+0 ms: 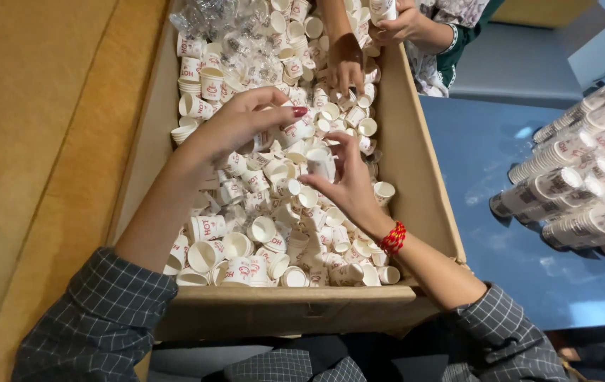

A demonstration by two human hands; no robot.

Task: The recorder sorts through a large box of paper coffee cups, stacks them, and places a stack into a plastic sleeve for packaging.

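Blue counter [500, 163] stretches to the right of a long cardboard box [416, 177], and a tan surface [41, 141] runs along its left side; on the counter lie nested stacks of cups [585, 184] on their sides. Loose small paper cups [246, 233], white with red print, fill the box in a jumbled heap, with crumpled clear plastic wrap [225, 28] at the far end. The left hand [235, 124] hovers over the heap with fingers curled loosely, and I cannot tell whether it grips anything. The right hand [348, 184], a red bracelet [393, 238] at its wrist, pinches a short nested stack [322, 161] between fingertips and thumb. Such cups look very light and thin-walled, easy to crush or dent, so a gentle hold at the rolled rim or around the sidewall would likely suit. Across the box, another person's hand [345, 64] reaches into the cups.
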